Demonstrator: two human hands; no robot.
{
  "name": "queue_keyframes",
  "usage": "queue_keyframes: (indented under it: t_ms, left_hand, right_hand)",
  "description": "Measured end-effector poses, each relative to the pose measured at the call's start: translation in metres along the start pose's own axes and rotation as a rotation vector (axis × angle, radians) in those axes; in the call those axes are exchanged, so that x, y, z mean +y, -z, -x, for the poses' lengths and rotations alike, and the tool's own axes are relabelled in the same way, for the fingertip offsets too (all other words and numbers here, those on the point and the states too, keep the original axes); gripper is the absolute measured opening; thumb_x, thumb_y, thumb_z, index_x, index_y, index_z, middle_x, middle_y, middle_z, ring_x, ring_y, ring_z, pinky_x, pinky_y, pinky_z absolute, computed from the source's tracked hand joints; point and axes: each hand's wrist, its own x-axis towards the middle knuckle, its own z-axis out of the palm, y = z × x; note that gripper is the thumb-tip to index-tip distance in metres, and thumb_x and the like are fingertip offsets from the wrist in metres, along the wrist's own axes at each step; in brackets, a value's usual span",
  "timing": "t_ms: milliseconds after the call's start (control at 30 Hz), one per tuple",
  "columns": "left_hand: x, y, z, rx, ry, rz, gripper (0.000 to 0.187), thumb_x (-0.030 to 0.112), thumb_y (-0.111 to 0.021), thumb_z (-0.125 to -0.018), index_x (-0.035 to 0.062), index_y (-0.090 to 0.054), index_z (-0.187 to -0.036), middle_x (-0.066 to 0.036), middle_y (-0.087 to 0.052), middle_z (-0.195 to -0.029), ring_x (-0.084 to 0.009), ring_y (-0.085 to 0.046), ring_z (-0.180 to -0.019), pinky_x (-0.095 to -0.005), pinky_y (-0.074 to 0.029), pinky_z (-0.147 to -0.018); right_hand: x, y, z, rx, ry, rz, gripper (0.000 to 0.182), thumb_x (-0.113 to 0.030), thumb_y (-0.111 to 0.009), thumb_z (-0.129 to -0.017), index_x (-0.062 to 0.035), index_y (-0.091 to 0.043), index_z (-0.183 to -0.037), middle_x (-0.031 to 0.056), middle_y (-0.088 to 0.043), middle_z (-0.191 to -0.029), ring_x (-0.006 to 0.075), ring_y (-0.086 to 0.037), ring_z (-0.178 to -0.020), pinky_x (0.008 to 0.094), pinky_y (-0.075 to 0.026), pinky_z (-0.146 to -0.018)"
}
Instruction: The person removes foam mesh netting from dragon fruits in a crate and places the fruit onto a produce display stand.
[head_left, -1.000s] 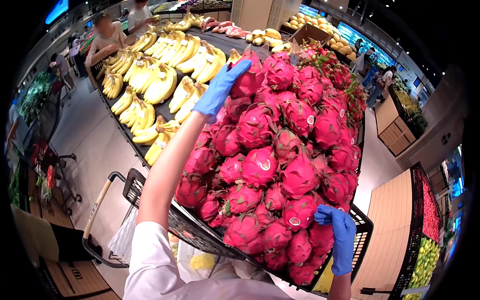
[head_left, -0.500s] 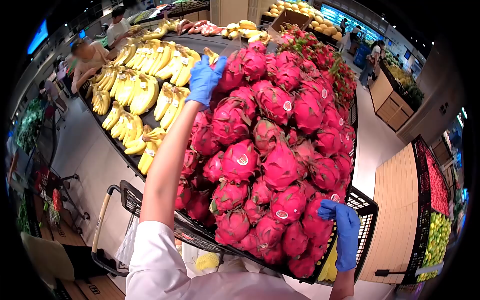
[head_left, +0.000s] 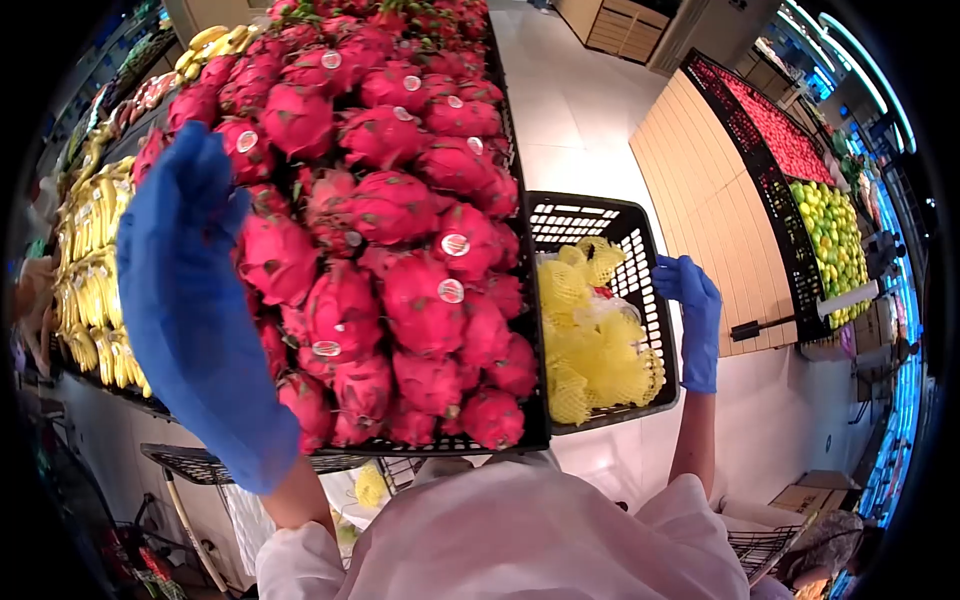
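My left hand (head_left: 195,290), in a blue glove, is raised close to the camera over the left side of the dragon fruit pile (head_left: 390,225). Its fingers stretch upward with the thumb apart, and nothing shows in them. The pink-red fruits have green-tipped scales, and several carry round stickers. On the right, my gloved right hand (head_left: 695,315) is beside a black plastic basket (head_left: 655,375), its loosely bent fingers pointing left at the rim. Yellow foam nets (head_left: 605,350) lie heaped in that basket.
Bananas (head_left: 95,270) fill the display on the left. A wood-sided stand (head_left: 715,190) with red produce (head_left: 760,110) and green-yellow fruit (head_left: 830,235) is across the aisle. Part of a shopping cart (head_left: 190,460) stands below the pile at left.
The view has turned to the right, bringing the basket of foam nets into full sight. My left hand has come back from the far bananas, nearer to me. My right hand remains by the basket.
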Motion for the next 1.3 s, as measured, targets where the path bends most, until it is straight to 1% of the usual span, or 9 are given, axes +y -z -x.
queue_keyframes:
  t_ms: [300, 533, 567, 667, 900, 1000, 1067, 1200, 1300]
  left_hand:
    - [-0.066, -0.170, 0.144, -0.165, 0.767, 0.127, 0.021, 0.013, -0.049, -0.090, -0.0022, -0.056, -0.104, -0.008, -0.060, -0.097, -0.0122, -0.056, -0.087, -0.0249, -0.043, -0.079]
    - [-0.167, -0.259, 0.248, -0.261, 1.164, -0.074, 0.020, 0.014, -0.050, -0.090, 0.0012, -0.057, -0.104, -0.005, -0.060, -0.097, -0.0105, -0.056, -0.088, -0.0222, -0.043, -0.078]
    - [-0.182, -0.266, 0.260, -0.274, 1.242, -0.098, 0.019, 0.014, -0.051, -0.090, 0.0018, -0.058, -0.103, -0.004, -0.060, -0.097, -0.0102, -0.056, -0.088, -0.0217, -0.043, -0.077]
    - [-0.233, -0.279, 0.285, -0.406, 1.116, -0.336, 0.022, 0.017, -0.053, -0.089, 0.0020, -0.058, -0.104, -0.004, -0.060, -0.100, -0.0110, -0.056, -0.089, -0.0246, -0.044, -0.081]
    - [-0.367, -0.305, 0.289, -0.671, 0.505, -0.524, 0.028, 0.017, -0.051, -0.088, 0.0061, -0.056, -0.114, -0.012, -0.056, -0.113, -0.0227, -0.055, -0.102, -0.0286, -0.042, -0.089]
    - [-0.421, -0.279, 0.303, -0.986, 0.365, -0.617, 0.034, 0.028, -0.044, -0.090, 0.0093, -0.054, -0.117, -0.014, -0.051, -0.121, -0.0297, -0.048, -0.111, -0.0349, -0.037, -0.095]
    - [-0.436, -0.267, 0.306, -1.051, 0.881, -0.961, 0.040, 0.034, -0.044, -0.088, 0.0077, -0.052, -0.118, -0.016, -0.049, -0.123, -0.0317, -0.043, -0.117, -0.0369, -0.033, -0.099]
    - [-0.437, -0.244, 0.338, -1.048, 0.786, -0.925, 0.055, 0.030, -0.055, -0.081, 0.0016, -0.041, -0.126, -0.020, -0.035, -0.134, -0.0339, -0.035, -0.122, -0.0375, -0.027, -0.104]
    - [-0.429, -0.236, 0.351, -1.081, 0.622, -1.095, 0.063, 0.022, -0.061, -0.077, 0.0025, -0.035, -0.130, -0.019, -0.028, -0.138, -0.0316, -0.027, -0.128, -0.0356, -0.021, -0.107]
  right_hand:
    - [0.274, 0.060, -0.138, -0.160, -0.187, 0.362, 0.031, -0.028, -0.057, -0.083, 0.0009, -0.061, -0.073, 0.0062, -0.060, -0.065, 0.0142, -0.054, -0.056, 0.0281, -0.040, -0.052]
    - [0.369, -0.002, -0.180, -0.353, 0.024, 1.049, 0.025, -0.023, -0.061, -0.073, -0.0055, -0.058, -0.090, 0.0157, -0.062, -0.088, 0.0327, -0.061, -0.079, 0.0401, -0.048, -0.069]
    - [0.356, -0.005, -0.186, -0.497, -0.385, 0.968, 0.038, -0.015, -0.054, -0.076, -0.0114, -0.054, -0.114, 0.0192, -0.053, -0.113, 0.0334, -0.053, -0.103, 0.0402, -0.045, -0.085]
    - [0.337, -0.014, -0.173, -0.158, -0.134, 0.278, 0.062, -0.023, -0.059, -0.079, -0.0187, -0.032, -0.134, 0.0194, -0.040, -0.129, 0.0354, -0.044, -0.114, 0.0390, -0.038, -0.095]
    - [0.447, -0.050, -0.112, -0.930, -0.027, -0.184, 0.047, -0.009, -0.051, -0.084, -0.0018, -0.038, -0.129, 0.0161, -0.042, -0.129, 0.0253, -0.042, -0.117, 0.0296, -0.031, -0.099]
    - [0.471, -0.042, -0.100, -0.365, 0.652, 1.048, 0.037, -0.005, -0.046, -0.086, -0.0016, -0.046, -0.122, 0.0121, -0.049, -0.123, 0.0210, -0.044, -0.114, 0.0279, -0.033, -0.098]
    - [0.387, -0.004, -0.128, -0.955, 0.086, 0.368, 0.030, -0.005, -0.045, -0.086, -0.0025, -0.054, -0.113, 0.0097, -0.058, -0.109, 0.0182, -0.052, -0.103, 0.0280, -0.039, -0.092]
    - [0.360, 0.015, -0.145, -0.238, -0.194, 0.563, 0.021, -0.003, -0.052, -0.078, -0.0031, -0.062, -0.097, 0.0084, -0.064, -0.087, 0.0261, -0.060, -0.079, 0.0322, -0.047, -0.077]
    - [0.373, 0.002, -0.161, -0.323, 0.024, 0.836, 0.035, -0.011, -0.059, -0.075, -0.0066, -0.057, -0.109, 0.0157, -0.057, -0.104, 0.0320, -0.054, -0.097, 0.0356, -0.045, -0.083]
